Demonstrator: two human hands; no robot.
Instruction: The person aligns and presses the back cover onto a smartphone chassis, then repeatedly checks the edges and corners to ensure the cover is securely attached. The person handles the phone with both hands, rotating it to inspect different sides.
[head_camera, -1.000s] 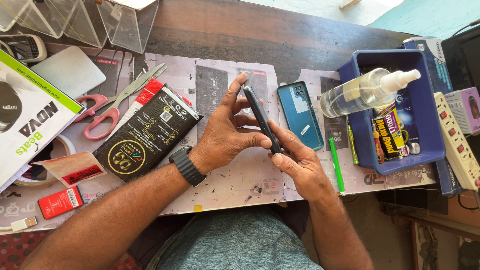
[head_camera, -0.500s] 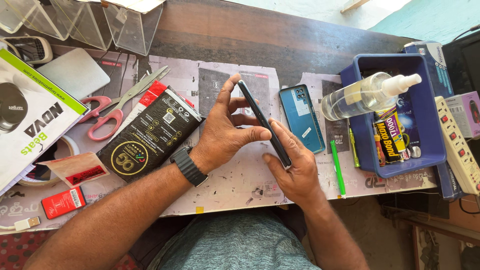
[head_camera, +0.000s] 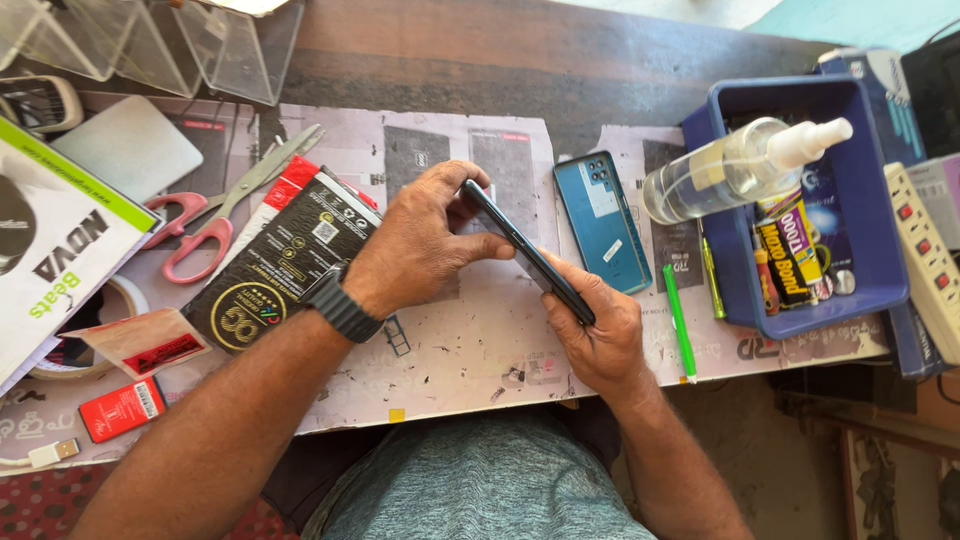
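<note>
Two hands grip a dark phone (head_camera: 527, 252) held edge-up at the frame's centre: the left hand (head_camera: 420, 245) pinches its upper end, the right hand (head_camera: 597, 330) is curled around its lower end. A teal back cover (head_camera: 602, 222) lies just right.

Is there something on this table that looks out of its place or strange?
Yes. The spray bottle lies tilted across the rim of the blue tray, not upright. A teal phone back cover lies loose beside the dark phone that both hands hold on edge.
</note>
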